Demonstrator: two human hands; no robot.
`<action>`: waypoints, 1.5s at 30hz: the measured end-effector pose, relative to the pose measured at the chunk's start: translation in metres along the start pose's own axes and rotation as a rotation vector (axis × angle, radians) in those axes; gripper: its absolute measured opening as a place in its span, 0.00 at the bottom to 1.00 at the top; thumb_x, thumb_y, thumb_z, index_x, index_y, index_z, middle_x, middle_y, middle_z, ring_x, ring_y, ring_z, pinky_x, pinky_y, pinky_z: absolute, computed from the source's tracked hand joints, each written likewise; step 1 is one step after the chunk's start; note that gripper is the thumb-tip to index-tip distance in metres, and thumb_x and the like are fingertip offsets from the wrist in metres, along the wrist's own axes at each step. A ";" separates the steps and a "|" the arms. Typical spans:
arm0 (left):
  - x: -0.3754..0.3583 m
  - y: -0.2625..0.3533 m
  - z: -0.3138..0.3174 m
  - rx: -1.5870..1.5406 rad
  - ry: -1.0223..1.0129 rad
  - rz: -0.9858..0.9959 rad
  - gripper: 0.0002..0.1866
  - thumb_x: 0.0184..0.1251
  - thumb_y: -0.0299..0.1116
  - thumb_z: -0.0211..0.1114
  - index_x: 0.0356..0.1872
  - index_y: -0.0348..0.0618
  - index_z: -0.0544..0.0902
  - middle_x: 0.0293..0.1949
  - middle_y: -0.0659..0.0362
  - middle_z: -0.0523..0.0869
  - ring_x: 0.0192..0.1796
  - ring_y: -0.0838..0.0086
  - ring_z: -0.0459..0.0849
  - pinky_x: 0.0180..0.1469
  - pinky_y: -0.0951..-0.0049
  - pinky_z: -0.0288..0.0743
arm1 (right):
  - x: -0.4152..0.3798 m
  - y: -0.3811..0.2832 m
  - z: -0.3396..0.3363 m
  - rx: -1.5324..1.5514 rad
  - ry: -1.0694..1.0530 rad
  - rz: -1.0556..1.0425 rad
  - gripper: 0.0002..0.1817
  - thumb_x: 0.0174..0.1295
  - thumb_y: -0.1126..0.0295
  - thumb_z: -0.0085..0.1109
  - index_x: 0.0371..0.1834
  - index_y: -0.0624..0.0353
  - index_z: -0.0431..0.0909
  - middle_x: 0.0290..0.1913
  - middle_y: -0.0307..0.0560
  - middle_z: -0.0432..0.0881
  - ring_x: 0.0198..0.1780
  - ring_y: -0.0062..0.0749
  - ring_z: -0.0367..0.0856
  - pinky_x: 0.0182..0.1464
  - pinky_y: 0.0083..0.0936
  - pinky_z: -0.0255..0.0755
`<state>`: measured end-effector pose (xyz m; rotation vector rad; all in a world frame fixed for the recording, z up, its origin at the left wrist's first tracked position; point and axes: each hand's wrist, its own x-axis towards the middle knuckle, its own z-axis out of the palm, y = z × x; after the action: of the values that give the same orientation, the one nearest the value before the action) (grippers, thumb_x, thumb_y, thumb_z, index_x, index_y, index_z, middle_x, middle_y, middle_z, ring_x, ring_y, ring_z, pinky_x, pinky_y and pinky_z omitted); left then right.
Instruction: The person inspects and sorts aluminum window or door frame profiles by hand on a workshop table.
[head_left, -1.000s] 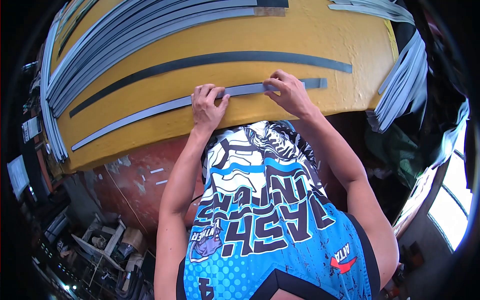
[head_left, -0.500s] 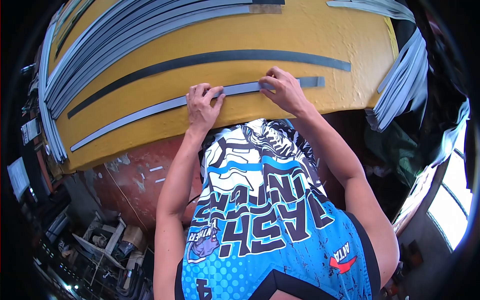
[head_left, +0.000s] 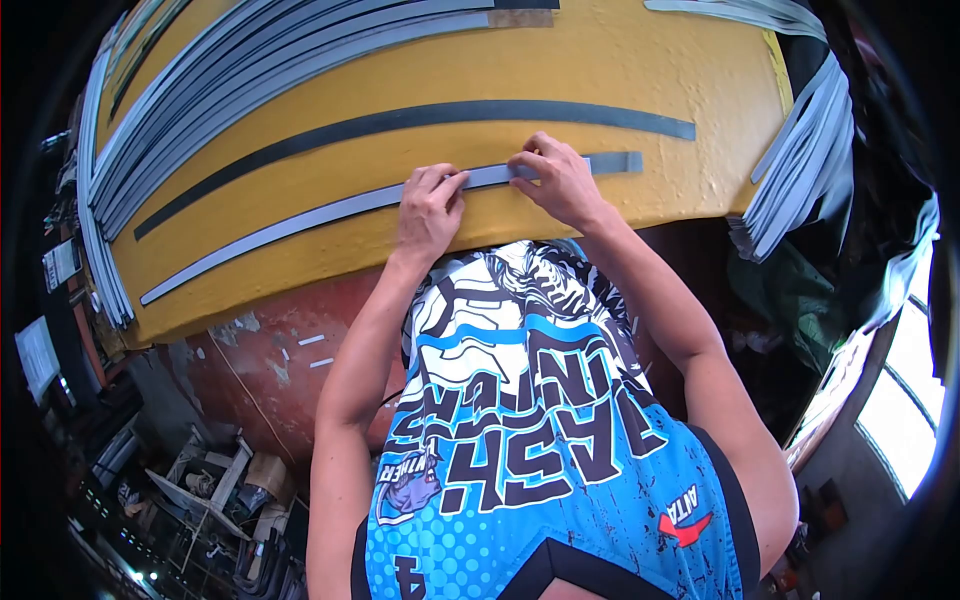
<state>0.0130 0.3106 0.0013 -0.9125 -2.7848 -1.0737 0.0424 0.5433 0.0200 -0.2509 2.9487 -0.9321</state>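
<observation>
A long light-grey strip (head_left: 290, 233) lies on top of a darker grey strip (head_left: 615, 162) near the front edge of the yellow work surface. The darker one shows along the edge and past the right end. My left hand (head_left: 430, 210) is closed, its thumb and fingers pinching the light-grey strip right of its middle. A short way to the right, my right hand (head_left: 558, 180) pinches the same strip close to its right end. The fingertips partly hide the strip. Behind both hands runs a separate dark grey strip (head_left: 400, 118), lying flat and untouched.
Several grey strips (head_left: 230, 100) lie stacked at the back left of the yellow table (head_left: 640, 75). A bundle of light strips (head_left: 795, 160) hangs over the right edge. Below left stands a rack (head_left: 205, 480) with odds and ends.
My left hand has slid right along the light-grey strip, closer to my right hand. My right hand stays near the strip's right end, and the view has shifted slightly.
</observation>
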 end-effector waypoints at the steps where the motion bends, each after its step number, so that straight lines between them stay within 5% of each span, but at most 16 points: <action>1: 0.003 0.005 0.004 0.000 0.001 0.002 0.12 0.57 0.26 0.69 0.43 0.40 0.88 0.45 0.56 0.84 0.50 0.60 0.80 0.56 0.60 0.74 | 0.000 0.000 0.001 -0.002 0.002 0.000 0.11 0.54 0.66 0.71 0.41 0.51 0.85 0.45 0.46 0.80 0.47 0.44 0.81 0.49 0.38 0.76; 16: 0.017 0.026 0.034 -0.006 0.059 0.010 0.10 0.59 0.32 0.73 0.42 0.43 0.89 0.43 0.57 0.84 0.48 0.61 0.82 0.52 0.62 0.73 | -0.016 0.013 -0.031 -0.026 0.055 0.023 0.17 0.53 0.65 0.74 0.46 0.54 0.85 0.47 0.44 0.80 0.49 0.44 0.81 0.51 0.38 0.75; 31: 0.020 0.033 0.032 0.085 0.017 -0.044 0.14 0.62 0.43 0.72 0.42 0.46 0.89 0.42 0.59 0.82 0.49 0.65 0.78 0.49 0.63 0.68 | -0.029 0.036 -0.031 0.003 0.108 0.034 0.10 0.53 0.70 0.71 0.39 0.56 0.85 0.43 0.46 0.80 0.47 0.44 0.80 0.49 0.37 0.76; 45: 0.020 0.034 0.033 0.108 0.013 -0.026 0.13 0.62 0.42 0.72 0.41 0.46 0.88 0.42 0.60 0.81 0.48 0.66 0.78 0.49 0.63 0.68 | -0.031 0.040 -0.030 0.009 0.079 0.051 0.13 0.55 0.69 0.71 0.44 0.56 0.86 0.46 0.48 0.80 0.48 0.43 0.81 0.49 0.36 0.77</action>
<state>0.0201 0.3617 0.0016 -0.8567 -2.8200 -0.9188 0.0645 0.5978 0.0206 -0.1414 3.0053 -0.9712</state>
